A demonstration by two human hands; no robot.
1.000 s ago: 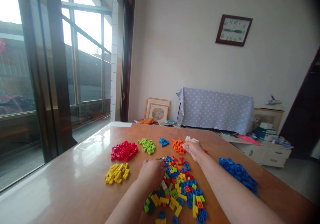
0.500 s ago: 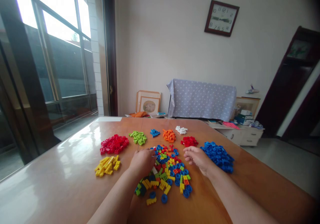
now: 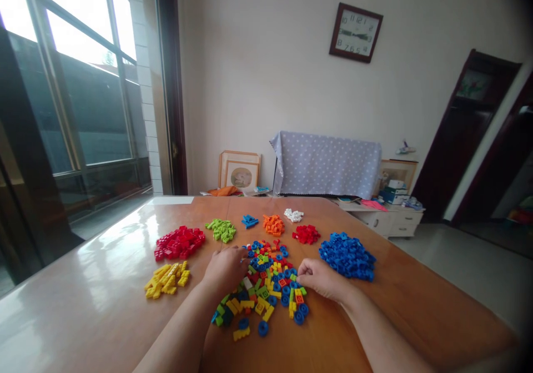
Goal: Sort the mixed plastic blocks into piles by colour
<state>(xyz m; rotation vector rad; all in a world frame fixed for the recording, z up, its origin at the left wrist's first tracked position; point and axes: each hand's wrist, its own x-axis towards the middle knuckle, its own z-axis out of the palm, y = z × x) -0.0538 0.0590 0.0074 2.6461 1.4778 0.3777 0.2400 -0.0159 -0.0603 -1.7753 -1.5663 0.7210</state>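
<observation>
A mixed pile of toy building bricks and blue ring-shaped pieces [image 3: 263, 293] lies in front of me on the table. My left hand [image 3: 227, 265] rests at its upper left edge, fingers bent together against the pieces; whatever is between the fingertips is hidden. At the pile's right edge is my right hand [image 3: 320, 278], its fingers curled in a pinch beside the blue rings. I cannot make out what this pinch holds. Near the left hand are yellow bricks [image 3: 167, 280] and dark red bricks [image 3: 180, 242]. A large blue brick heap [image 3: 347, 255] lies beyond the right hand.
Along the back of the brown table [image 3: 100, 312] sit small heaps: lime green bricks [image 3: 220, 230], blue pieces [image 3: 250, 221], orange bricks [image 3: 273, 225], white pieces [image 3: 293, 215] and red bricks [image 3: 306, 234]. Behind stand a cloth-covered object [image 3: 327, 165] and a white cabinet [image 3: 393, 222].
My right hand has come down from beside the small red heap to the mixed pile's right edge, its fingers more curled. My left hand stays by the pile. The view has turned slightly right.
</observation>
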